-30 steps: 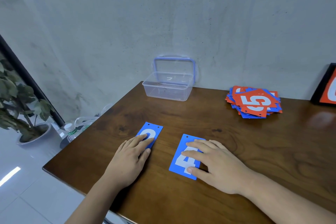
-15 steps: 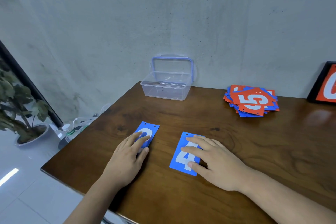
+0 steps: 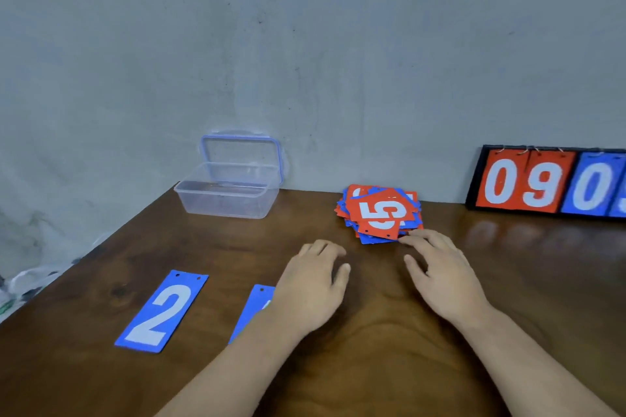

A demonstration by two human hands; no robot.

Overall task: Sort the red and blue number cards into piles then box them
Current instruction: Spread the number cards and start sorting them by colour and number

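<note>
On the brown worktop (image 3: 528, 284), the left hand (image 3: 311, 288) and right hand (image 3: 440, 281) are loose and hold nothing. The right hand maybe touches the mixed card pile (image 3: 371, 238). The blue 2 card (image 3: 162, 311) lies sorted. Next, pinch the top red card (image 3: 382, 211).

Blue card (image 3: 162, 311) left of the left hand (image 3: 311, 288): white "2". Second blue card (image 3: 252, 311), partly under that wrist. Pile (image 3: 381, 213) at the fingertips of the right hand (image 3: 440, 274): red and blue mixed, top card red with a white "5". Box (image 3: 227, 203) beyond the left hand: clear, blue-rimmed lid. Scoreboard (image 3: 548, 183) beyond the right hand: black frame, red and blue panels, white digits. Table (image 3: 372, 366): dark brown wood grain.
</note>
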